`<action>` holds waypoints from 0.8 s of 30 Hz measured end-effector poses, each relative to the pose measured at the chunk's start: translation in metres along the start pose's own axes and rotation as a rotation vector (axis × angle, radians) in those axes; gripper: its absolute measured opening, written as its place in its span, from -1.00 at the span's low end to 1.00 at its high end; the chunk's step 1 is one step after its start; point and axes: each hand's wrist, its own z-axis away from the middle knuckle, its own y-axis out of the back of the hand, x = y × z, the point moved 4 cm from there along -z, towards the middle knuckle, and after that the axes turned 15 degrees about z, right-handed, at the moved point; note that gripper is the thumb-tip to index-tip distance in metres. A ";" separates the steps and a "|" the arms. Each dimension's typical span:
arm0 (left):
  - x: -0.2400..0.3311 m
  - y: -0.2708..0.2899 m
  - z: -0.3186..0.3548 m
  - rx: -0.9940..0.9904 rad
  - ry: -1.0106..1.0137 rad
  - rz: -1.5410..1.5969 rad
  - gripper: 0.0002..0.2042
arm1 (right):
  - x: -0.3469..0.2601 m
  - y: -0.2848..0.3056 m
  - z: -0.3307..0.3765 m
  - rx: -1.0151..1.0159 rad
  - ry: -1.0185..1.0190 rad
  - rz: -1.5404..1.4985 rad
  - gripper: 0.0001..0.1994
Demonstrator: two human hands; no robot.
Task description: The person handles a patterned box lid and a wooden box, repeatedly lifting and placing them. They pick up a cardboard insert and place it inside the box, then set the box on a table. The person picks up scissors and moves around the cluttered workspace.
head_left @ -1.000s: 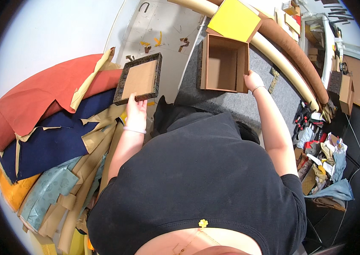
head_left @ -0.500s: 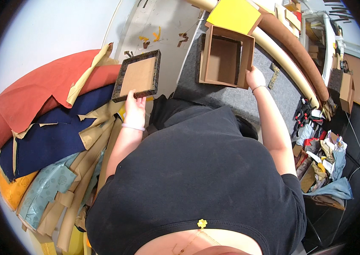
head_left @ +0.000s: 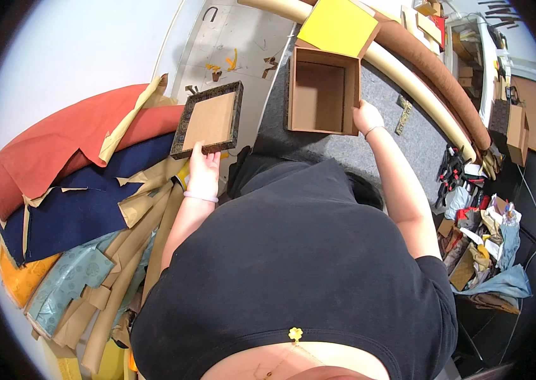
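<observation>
Your left hand [head_left: 204, 172] pinches a shallow cardboard tray [head_left: 212, 120] by its near edge, thumb over the rim and fingers tucked mostly under it, so the tray hangs tilted beside the red fabric roll [head_left: 65, 142], well apart from the table. Your right hand [head_left: 368, 118] closes on the right wall of an open brown cardboard box [head_left: 324, 92], close to its near corner; the fingertips are partly hidden, so how deep they reach inside you cannot tell. The box lies over the grey-covered table [head_left: 387, 83], just this side of a yellow sheet [head_left: 337, 26], though whether its whole base rests there is unclear. Both pieces look light and stiff, likely board, and neither seems fragile in the middle of a wall, but the corners and thin rims would probably dent or split under a hard squeeze. The tray's dark patterned rim looks like a wrapped covering, perhaps a little smooth, so a flat thumb with several fingers spread underneath suits it better than fingertips. One-sided holds would let either piece twist; for the box, opposite walls, gripped low, should prove steadiest.
</observation>
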 end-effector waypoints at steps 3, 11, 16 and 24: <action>-0.001 0.006 0.004 0.004 0.018 -0.018 -0.74 | 0.000 -0.002 -0.006 -0.014 0.016 0.007 -0.67; -0.003 0.017 0.005 -0.032 0.017 0.017 -0.75 | -0.005 -0.004 0.011 0.054 -0.069 0.024 -0.67; -0.002 0.011 0.010 -0.011 0.005 -0.007 -0.78 | -0.006 -0.009 0.020 0.082 -0.088 -0.053 -0.68; 0.008 0.003 0.008 -0.024 0.007 -0.060 -0.74 | -0.007 -0.028 0.026 0.250 -0.057 -0.308 -0.70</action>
